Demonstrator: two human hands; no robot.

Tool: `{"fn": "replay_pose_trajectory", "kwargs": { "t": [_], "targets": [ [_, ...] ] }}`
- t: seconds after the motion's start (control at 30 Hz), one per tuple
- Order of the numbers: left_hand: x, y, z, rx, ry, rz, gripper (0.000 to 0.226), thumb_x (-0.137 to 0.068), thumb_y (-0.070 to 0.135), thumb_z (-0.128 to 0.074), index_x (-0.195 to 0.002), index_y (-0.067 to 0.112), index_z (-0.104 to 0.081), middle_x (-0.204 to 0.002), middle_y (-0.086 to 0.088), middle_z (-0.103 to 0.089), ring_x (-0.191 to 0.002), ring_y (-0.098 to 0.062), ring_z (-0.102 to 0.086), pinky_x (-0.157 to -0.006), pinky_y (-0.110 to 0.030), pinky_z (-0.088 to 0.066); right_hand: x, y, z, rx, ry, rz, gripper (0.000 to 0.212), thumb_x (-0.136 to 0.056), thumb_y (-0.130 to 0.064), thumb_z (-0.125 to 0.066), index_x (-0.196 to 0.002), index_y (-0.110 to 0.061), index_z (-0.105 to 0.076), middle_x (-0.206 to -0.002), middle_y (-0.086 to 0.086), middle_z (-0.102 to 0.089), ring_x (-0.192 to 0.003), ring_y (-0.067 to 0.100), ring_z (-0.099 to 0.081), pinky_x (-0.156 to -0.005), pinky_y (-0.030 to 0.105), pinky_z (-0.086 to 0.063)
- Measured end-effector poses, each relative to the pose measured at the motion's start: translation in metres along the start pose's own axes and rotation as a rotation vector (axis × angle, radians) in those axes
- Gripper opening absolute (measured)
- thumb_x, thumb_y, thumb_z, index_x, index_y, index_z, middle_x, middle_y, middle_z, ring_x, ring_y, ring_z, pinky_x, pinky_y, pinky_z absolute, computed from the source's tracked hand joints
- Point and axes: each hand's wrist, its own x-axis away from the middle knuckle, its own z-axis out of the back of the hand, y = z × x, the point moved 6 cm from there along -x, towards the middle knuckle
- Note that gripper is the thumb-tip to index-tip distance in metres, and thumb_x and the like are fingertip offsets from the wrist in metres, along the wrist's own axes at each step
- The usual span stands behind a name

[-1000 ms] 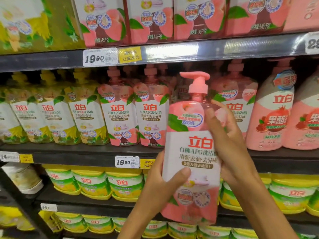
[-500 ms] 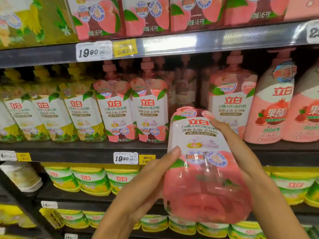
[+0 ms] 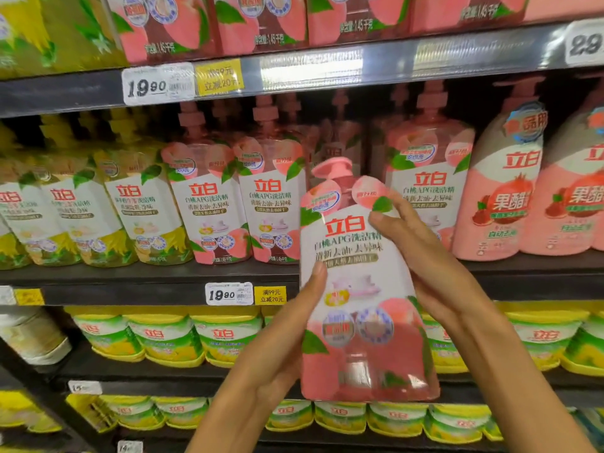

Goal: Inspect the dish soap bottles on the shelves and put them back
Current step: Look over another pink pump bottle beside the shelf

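A pink peach dish soap bottle [image 3: 356,289] with a white label and pink pump top is held in front of the middle shelf [image 3: 130,282], nearly upright, its label facing me. My left hand [image 3: 281,351] grips its lower left side, thumb on the front of the label. My right hand [image 3: 425,266] holds the upper right side, thumb across the label near the red logo. Behind it is a gap in the row of matching peach bottles [image 3: 271,201].
Yellow lemon bottles [image 3: 137,207] fill the middle shelf's left, pink pomegranate bottles [image 3: 503,197] its right. The upper shelf [image 3: 327,70] carries peach refill packs [image 3: 261,18]. Yellow-green tubs [image 3: 170,338] line the lower shelves. Price tags [image 3: 228,293] hang on the shelf edges.
The bottle, tipped with its base towards me half a second ago, has swung back upright with the pump top showing. Both hands kept hold and shifted with it.
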Motion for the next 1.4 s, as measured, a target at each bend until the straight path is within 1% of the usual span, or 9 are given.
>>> {"fn": "replay_pose_trajectory", "kwargs": {
  "t": [0.2, 0.3, 0.47, 0.67, 0.8, 0.9, 1.03, 1.23, 1.4],
  "targets": [
    [-0.01, -0.011, 0.025, -0.156, 0.063, -0.172, 0.067, -0.063, 0.061, -0.072, -0.122, 0.034, -0.054, -0.112, 0.011, -0.071, -0.103, -0.01, -0.068, -0.085, -0.032, -0.057, 0.013, -0.004, -0.003, 0.228, -0.074, 0.174, 0.1, -0.067, -0.051, -0.08, -0.145, -0.055, -0.017, -0.138, -0.009, -0.057, -0.122, 0.014, -0.06, -0.092, 0.036, -0.055],
    [-0.014, -0.005, 0.029, -0.163, 0.109, -0.358, 0.07, -0.06, 0.05, -0.076, -0.121, 0.03, -0.05, -0.111, 0.01, -0.071, -0.102, -0.009, -0.068, -0.074, -0.02, -0.056, 0.016, -0.012, -0.008, 0.362, -0.1, 0.2, 0.111, -0.054, -0.067, -0.081, -0.146, -0.035, -0.027, -0.131, -0.008, -0.063, -0.118, 0.01, -0.062, -0.092, 0.033, -0.054],
    [-0.017, 0.003, 0.033, -0.23, 0.142, -0.552, 0.084, -0.053, 0.049, -0.086, -0.123, 0.024, -0.046, -0.114, 0.009, -0.066, -0.106, -0.008, -0.065, -0.077, -0.017, -0.053, 0.019, -0.019, -0.002, 0.532, -0.105, 0.196, 0.104, -0.041, -0.063, -0.087, -0.117, -0.002, -0.054, -0.114, 0.018, -0.066, -0.108, 0.031, -0.065, -0.092, 0.055, -0.051],
    [-0.019, 0.004, 0.044, -0.263, 0.147, -0.649, 0.124, -0.037, 0.069, -0.083, -0.122, -0.015, -0.05, -0.109, -0.017, -0.068, -0.105, -0.02, -0.067, -0.082, -0.023, -0.053, 0.036, -0.018, -0.004, 0.495, -0.131, 0.329, 0.083, -0.036, -0.046, -0.091, -0.101, -0.002, -0.065, -0.088, -0.012, -0.076, -0.088, 0.004, -0.072, -0.072, 0.013, -0.053],
    [-0.016, 0.009, 0.041, -0.211, 0.175, -0.697, 0.109, -0.044, 0.069, -0.081, -0.112, -0.012, -0.055, -0.094, 0.001, -0.074, -0.089, -0.005, -0.07, -0.071, -0.015, -0.052, 0.032, -0.023, -0.013, 0.493, -0.15, 0.341, 0.105, -0.037, -0.055, -0.092, -0.119, 0.0, -0.058, -0.096, 0.012, -0.074, -0.095, 0.025, -0.071, -0.078, 0.039, -0.059],
    [-0.015, 0.005, 0.04, -0.125, 0.174, -0.668, 0.084, -0.047, 0.065, -0.083, -0.114, 0.019, -0.06, -0.102, 0.0, -0.073, -0.096, -0.014, -0.07, -0.074, -0.022, -0.055, 0.021, -0.026, -0.005, 0.423, -0.099, 0.334, 0.087, -0.027, -0.057, -0.089, -0.098, -0.012, -0.065, -0.083, 0.005, -0.073, -0.083, 0.017, -0.07, -0.074, 0.039, -0.059],
    [-0.012, 0.004, 0.032, -0.105, 0.141, -0.617, 0.066, -0.051, 0.067, -0.08, -0.109, 0.041, -0.062, -0.106, 0.002, -0.073, -0.1, -0.018, -0.07, -0.074, -0.024, -0.057, 0.005, -0.027, -0.009, 0.19, -0.044, 0.308, 0.125, -0.024, -0.062, -0.09, -0.107, 0.021, -0.047, -0.09, 0.03, -0.053, -0.082, 0.039, -0.053, -0.073, 0.06, -0.047],
    [-0.024, -0.012, 0.028, -0.033, 0.105, -0.457, 0.08, -0.06, 0.079, -0.064, -0.121, 0.028, -0.055, -0.113, 0.007, -0.071, -0.105, -0.011, -0.067, -0.079, -0.017, -0.053, 0.009, -0.028, -0.01, 0.013, 0.068, 0.394, 0.045, -0.057, -0.038, -0.087, -0.09, -0.021, -0.061, -0.077, -0.001, -0.071, -0.073, 0.019, -0.072, -0.06, 0.033, -0.058],
    [-0.038, -0.026, 0.03, 0.119, 0.191, -0.382, 0.049, -0.071, 0.072, -0.053, -0.102, 0.039, -0.072, -0.106, 0.005, -0.074, -0.102, -0.014, -0.069, -0.079, -0.022, -0.056, 0.008, -0.04, -0.026, 0.059, 0.093, 0.404, 0.057, -0.069, -0.036, -0.08, -0.118, -0.018, -0.056, -0.103, 0.006, -0.073, -0.091, 0.026, -0.073, -0.07, 0.036, -0.059]
  ]
}}
